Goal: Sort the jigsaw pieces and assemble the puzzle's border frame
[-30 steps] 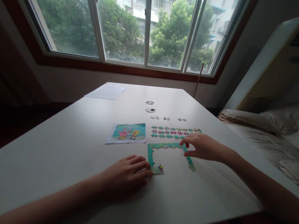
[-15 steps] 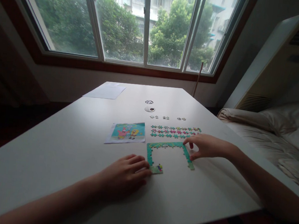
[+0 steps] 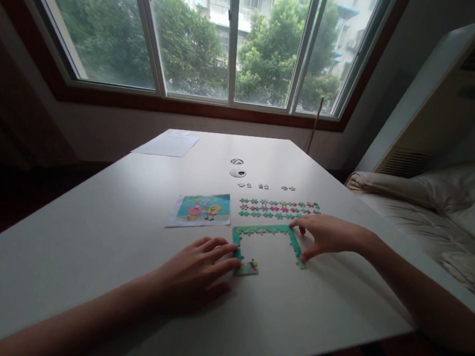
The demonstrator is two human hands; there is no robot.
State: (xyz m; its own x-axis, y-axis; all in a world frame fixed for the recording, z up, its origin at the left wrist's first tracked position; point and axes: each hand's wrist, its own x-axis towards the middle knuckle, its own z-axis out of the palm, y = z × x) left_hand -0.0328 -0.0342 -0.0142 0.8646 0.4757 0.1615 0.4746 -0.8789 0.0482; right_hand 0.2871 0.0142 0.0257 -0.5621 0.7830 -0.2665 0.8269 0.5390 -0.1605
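Observation:
A partly joined jigsaw puzzle border (image 3: 264,230) lies on the white table, with a top edge, two sides and a short piece of the lower left edge. Fingertips of my left hand (image 3: 208,265) touch its left side, the fingers apart. My right hand (image 3: 328,237) arches over the right side, thumb at the lower end and fingertips at the upper right corner, with a wide gap between them. Above the border lie three rows of loose puzzle pieces (image 3: 279,209). A printed cartoon picture (image 3: 203,210) rests to the left of them.
Farther back are several pale puzzle pieces (image 3: 264,187) and two round items (image 3: 238,173). White paper (image 3: 167,144) lies at the table's far left corner. A cushioned sofa (image 3: 428,207) stands right of the table (image 3: 89,231), and a window is beyond it.
The puzzle border has shifted slightly left. My left hand has moved up a little along its left side, its fingers more spread. My right hand has moved slightly left with the border.

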